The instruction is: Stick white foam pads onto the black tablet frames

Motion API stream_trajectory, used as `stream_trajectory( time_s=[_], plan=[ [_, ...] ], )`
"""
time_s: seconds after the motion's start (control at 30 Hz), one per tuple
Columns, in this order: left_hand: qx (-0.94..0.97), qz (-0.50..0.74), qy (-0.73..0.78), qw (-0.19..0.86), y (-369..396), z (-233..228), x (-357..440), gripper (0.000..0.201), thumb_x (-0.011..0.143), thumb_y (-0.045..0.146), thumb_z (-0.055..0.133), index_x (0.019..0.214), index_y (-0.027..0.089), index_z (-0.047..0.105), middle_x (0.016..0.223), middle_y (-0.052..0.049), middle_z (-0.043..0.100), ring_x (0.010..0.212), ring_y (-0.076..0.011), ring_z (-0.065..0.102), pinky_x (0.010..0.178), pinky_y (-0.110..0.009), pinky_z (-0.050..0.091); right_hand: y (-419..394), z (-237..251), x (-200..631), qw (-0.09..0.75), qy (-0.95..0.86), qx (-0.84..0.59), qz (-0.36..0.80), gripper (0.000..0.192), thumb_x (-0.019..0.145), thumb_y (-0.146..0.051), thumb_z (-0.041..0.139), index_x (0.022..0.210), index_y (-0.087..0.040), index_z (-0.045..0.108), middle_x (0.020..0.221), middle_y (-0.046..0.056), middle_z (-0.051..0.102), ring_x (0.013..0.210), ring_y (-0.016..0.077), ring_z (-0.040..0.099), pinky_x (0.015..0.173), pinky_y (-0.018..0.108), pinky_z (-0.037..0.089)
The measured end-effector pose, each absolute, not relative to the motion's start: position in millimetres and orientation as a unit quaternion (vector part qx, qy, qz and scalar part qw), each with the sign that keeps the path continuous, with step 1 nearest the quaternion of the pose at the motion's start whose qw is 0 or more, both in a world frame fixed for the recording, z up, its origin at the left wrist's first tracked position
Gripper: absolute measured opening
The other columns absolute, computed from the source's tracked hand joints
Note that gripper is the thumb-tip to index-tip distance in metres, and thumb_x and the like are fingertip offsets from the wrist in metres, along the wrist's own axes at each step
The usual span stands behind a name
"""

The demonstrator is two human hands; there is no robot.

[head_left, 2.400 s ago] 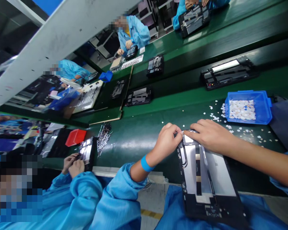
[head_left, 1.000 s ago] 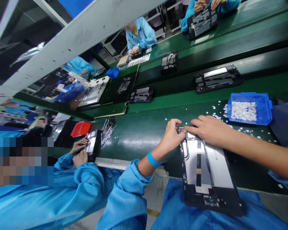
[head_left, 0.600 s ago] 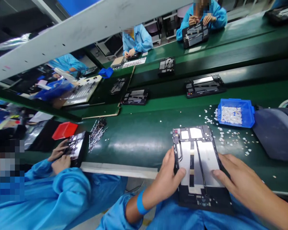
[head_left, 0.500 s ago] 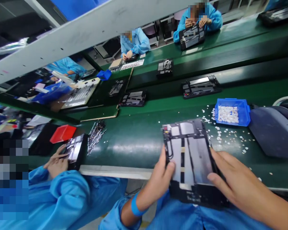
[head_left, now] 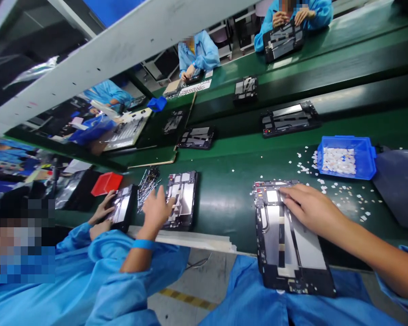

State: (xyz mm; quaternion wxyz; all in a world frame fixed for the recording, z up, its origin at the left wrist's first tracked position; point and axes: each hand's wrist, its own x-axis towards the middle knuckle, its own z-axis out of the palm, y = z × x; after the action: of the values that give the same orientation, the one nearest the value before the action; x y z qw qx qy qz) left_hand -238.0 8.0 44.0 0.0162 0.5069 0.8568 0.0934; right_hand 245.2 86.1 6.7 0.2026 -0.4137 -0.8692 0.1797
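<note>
Left hand [head_left: 158,210]: open, fingers spread, at the left edge of an opened tablet-like device [head_left: 187,194], which lies on the green bench [head_left: 224,199]; contact between fingertips and device cannot be told. Thin dark and silver strips [head_left: 148,184] lie just beyond this hand; a red tray [head_left: 107,183] stands farther to its left, near a co-worker's hands [head_left: 104,209].

Right hand [head_left: 309,210]: fingers partly curled, tips on the upper face of a larger opened device [head_left: 282,240]; whether they grip any part cannot be told. This device extends from beneath the fingertips toward the body. Beyond the hand and to its right, a blue tray [head_left: 369,165] contains small white pieces [head_left: 339,160], with more scattered between.
</note>
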Motion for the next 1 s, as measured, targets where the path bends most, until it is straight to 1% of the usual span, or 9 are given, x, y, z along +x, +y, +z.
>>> stream_trajectory(
  time_s=[0.03, 0.1, 0.17, 0.3, 0.57, 0.67, 0.8, 0.9, 1.0],
  plan=[
    [0.567, 0.092, 0.818, -0.027, 13, 42, -214, 0.049, 0.093, 0.03, 0.059, 0.137, 0.009, 0.059, 0.13, -0.023, 0.066, 0.127, -0.0385, 0.059, 0.108, -0.056, 0.047, 88, 7, 241, 0.2, -0.869, -0.414, 0.18, 0.035, 0.104, -0.026, 0.048, 0.124, -0.017, 0.075, 0.105, 0.011, 0.077, 0.092, 0.0243, 0.071, 0.081, 0.038, 0.056],
    [0.694, 0.126, 0.709, -0.01, 25, 37, -153, 0.038, 0.1, 0.028, 0.054, 0.134, 0.015, 0.063, 0.128, -0.018, 0.069, 0.122, -0.0325, 0.062, 0.108, -0.049, 0.048, 93, 8, 232, 0.189, -0.868, -0.419, 0.189, 0.036, 0.103, -0.026, 0.048, 0.126, -0.017, 0.075, 0.107, 0.011, 0.077, 0.093, 0.0245, 0.072, 0.081, 0.038, 0.056],
    [0.798, 0.128, 0.587, 0.045, 38, 29, -89, 0.033, 0.104, 0.028, 0.052, 0.132, 0.023, 0.067, 0.119, -0.011, 0.072, 0.11, -0.0268, 0.066, 0.098, -0.042, 0.052, 98, 10, 225, 0.176, -0.861, -0.43, 0.204, 0.038, 0.103, -0.027, 0.048, 0.129, -0.019, 0.075, 0.109, 0.01, 0.077, 0.095, 0.0248, 0.072, 0.082, 0.038, 0.056],
    [0.834, 0.159, 0.527, 0.029, 60, 15, -11, 0.03, 0.107, 0.029, 0.051, 0.13, 0.023, 0.07, 0.108, -0.008, 0.072, 0.093, -0.0228, 0.064, 0.083, -0.037, 0.052, 104, 9, 222, 0.167, -0.843, -0.453, 0.236, 0.038, 0.103, -0.026, 0.048, 0.129, -0.021, 0.076, 0.113, 0.01, 0.077, 0.098, 0.025, 0.073, 0.085, 0.037, 0.056],
    [0.809, 0.305, 0.491, 0.108, 64, -2, -20, 0.013, 0.102, 0.017, 0.058, 0.1, 0.021, 0.071, 0.099, -0.005, 0.069, 0.097, -0.0187, 0.064, 0.085, -0.031, 0.053, 111, 7, 209, 0.239, -0.8, -0.428, 0.347, 0.036, 0.099, -0.024, 0.049, 0.12, -0.024, 0.079, 0.114, 0.007, 0.078, 0.104, 0.0231, 0.072, 0.09, 0.035, 0.054],
    [0.789, 0.358, 0.481, 0.137, 63, -8, -15, 0.013, 0.1, 0.017, 0.06, 0.096, 0.023, 0.071, 0.1, -0.005, 0.067, 0.097, -0.0178, 0.063, 0.084, -0.03, 0.052, 115, 12, 195, 0.228, -0.776, -0.391, 0.44, 0.026, 0.095, -0.024, 0.054, 0.104, -0.025, 0.079, 0.101, 0.003, 0.08, 0.091, 0.02, 0.073, 0.079, 0.031, 0.052],
    [0.691, 0.413, 0.543, 0.238, 54, -4, -2, 0.013, 0.094, 0.017, 0.065, 0.105, 0.021, 0.069, 0.097, -0.004, 0.069, 0.09, -0.0159, 0.064, 0.082, -0.028, 0.052, 113, 15, 188, 0.228, -0.71, -0.429, 0.51, 0.013, 0.089, -0.025, 0.06, 0.087, -0.023, 0.073, 0.081, 0.0, 0.076, 0.07, 0.0161, 0.068, 0.064, 0.027, 0.046],
    [0.595, 0.41, 0.606, 0.332, 43, 3, 10, 0.031, 0.086, 0.017, 0.071, 0.117, 0.02, 0.067, 0.097, -0.003, 0.072, 0.083, -0.014, 0.064, 0.076, -0.026, 0.051, 108, 13, 189, 0.246, -0.691, -0.444, 0.515, 0.012, 0.089, -0.027, 0.061, 0.087, -0.022, 0.073, 0.084, 0.001, 0.078, 0.073, 0.0166, 0.07, 0.065, 0.027, 0.048],
    [0.533, 0.402, 0.631, 0.394, 40, 7, 18, 0.019, 0.086, 0.023, 0.071, 0.105, 0.018, 0.07, 0.089, -0.002, 0.072, 0.076, -0.0133, 0.062, 0.07, -0.024, 0.048, 101, 7, 190, 0.272, -0.719, -0.442, 0.462, 0.012, 0.09, -0.024, 0.061, 0.093, -0.023, 0.073, 0.086, 0.001, 0.078, 0.076, 0.0175, 0.072, 0.068, 0.028, 0.051]
  ],
)
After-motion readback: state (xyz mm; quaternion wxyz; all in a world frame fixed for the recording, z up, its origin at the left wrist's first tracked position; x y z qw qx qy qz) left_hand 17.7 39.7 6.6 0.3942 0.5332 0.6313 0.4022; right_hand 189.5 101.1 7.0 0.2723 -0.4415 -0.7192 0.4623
